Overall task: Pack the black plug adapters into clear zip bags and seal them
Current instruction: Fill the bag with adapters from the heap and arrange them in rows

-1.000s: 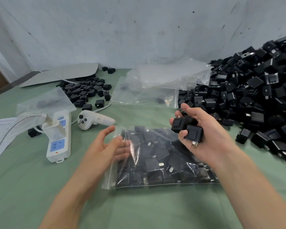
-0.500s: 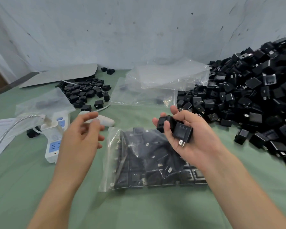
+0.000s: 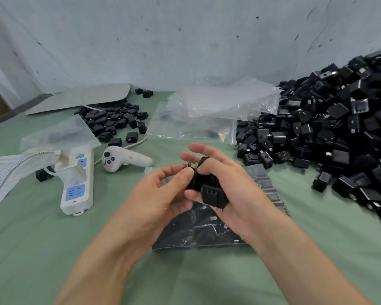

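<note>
My right hand (image 3: 231, 186) holds two black plug adapters over the middle of the table: one (image 3: 215, 194) lies in its palm, the other (image 3: 197, 175) is higher with its metal prongs pointing up. My left hand (image 3: 161, 194) pinches that upper adapter with thumb and fingers. Under both hands lies a clear zip bag (image 3: 207, 230) filled with black adapters, partly hidden by my hands. A big heap of loose black adapters (image 3: 330, 128) covers the right side.
Empty clear zip bags (image 3: 207, 111) lie at the back centre. A smaller adapter pile (image 3: 114, 122) sits back left, near a white power strip (image 3: 77, 183), a white controller (image 3: 123, 159), a flat grey sheet (image 3: 79, 97) and papers (image 3: 0, 172) at the left edge.
My left hand has left the bag's mouth and come right to meet my right hand, taking hold of one adapter. My right hand shifted left and down over the bag.
</note>
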`<state>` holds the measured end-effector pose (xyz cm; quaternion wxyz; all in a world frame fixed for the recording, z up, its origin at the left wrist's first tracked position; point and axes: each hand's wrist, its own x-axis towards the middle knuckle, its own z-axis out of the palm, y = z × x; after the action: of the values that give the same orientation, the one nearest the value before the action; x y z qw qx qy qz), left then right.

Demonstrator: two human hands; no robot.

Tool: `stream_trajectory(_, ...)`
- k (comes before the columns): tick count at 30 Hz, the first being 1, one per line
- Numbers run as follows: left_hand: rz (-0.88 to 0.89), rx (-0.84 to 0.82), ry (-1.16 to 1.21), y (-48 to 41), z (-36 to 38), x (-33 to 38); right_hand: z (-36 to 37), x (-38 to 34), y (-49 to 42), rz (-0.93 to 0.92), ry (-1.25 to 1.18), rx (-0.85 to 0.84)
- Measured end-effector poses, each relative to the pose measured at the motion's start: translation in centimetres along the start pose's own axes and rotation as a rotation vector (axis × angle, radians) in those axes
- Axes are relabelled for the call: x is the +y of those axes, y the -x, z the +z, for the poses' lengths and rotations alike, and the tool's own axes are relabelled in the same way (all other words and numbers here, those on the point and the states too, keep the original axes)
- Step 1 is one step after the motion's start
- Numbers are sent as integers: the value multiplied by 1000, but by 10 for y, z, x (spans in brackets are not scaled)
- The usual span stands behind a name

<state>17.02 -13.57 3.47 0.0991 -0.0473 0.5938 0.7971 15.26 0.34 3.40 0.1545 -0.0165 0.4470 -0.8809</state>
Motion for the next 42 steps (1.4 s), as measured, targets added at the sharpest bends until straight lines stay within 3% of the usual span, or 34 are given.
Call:
stream_trajectory(4,27,2,-11,4,-16,2,3,3,-1,-38,91,35)
stream_trajectory(8,164,391,-281,2,-65,4,-9,-7,-4,-55,4,169)
stream_trajectory(11,74,580,-498,1,-97,-5,-20,-17,-5,-69,-41,217)
stream_trajectory(17,-53,456,-378,-5,-96,-21,-28,-23,-4,-83,-80,264)
stream_trajectory(22,-51,315,-327,-8,-86,-24,-29,-23,-4,-83,-91,282)
stream_trajectory(30,5,371,-468,-6,-72,-28,-32,-25,-3,-67,-94,287)
stream_trajectory(42,-37,206,-502,9,-65,-18,-34,-29,-1,-73,-114,302)
